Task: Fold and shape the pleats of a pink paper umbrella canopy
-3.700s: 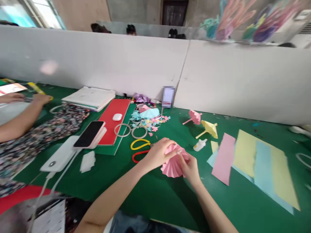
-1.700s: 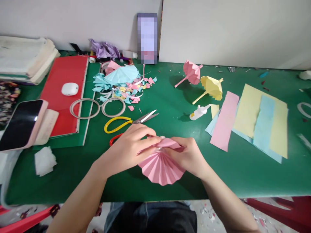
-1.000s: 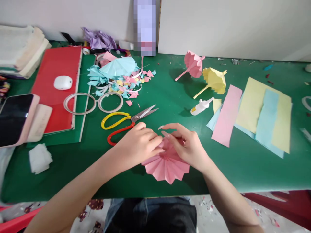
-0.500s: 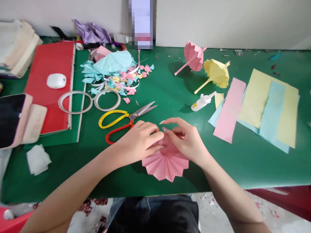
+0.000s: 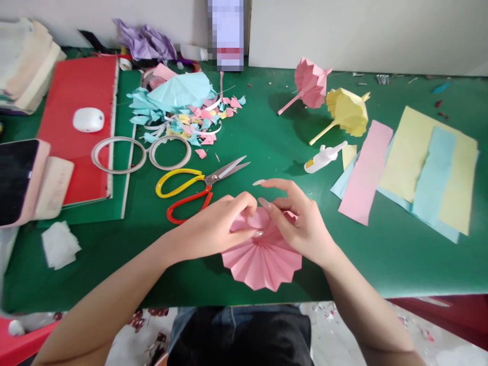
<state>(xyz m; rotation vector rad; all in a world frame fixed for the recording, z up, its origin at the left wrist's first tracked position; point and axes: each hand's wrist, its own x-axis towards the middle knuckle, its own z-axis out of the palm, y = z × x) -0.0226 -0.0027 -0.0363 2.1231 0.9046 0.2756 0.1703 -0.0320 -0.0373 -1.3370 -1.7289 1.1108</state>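
Observation:
A round, pleated pink paper fan is between my hands near the table's front edge, its pleats spreading from the centre. My left hand pinches the paper at the fan's upper left, with thumb and fingers near its centre. On the upper right side, my right hand has its thumb and some fingers closed on the paper, while the index finger stretches out to the left above it. Scissors with one yellow and one red handle lie partly open beyond my left hand. A white glue bottle lies beyond my right hand.
Pink and yellow paper umbrellas stand at the back right; coloured sheets lie right. Paper scraps, tape rings, a red folder and a white mouse case are left. A phone leans behind.
The view has shifted slightly. My left fingers have drawn in, and more of the pink fan shows between my hands. My right index finger remains extended.

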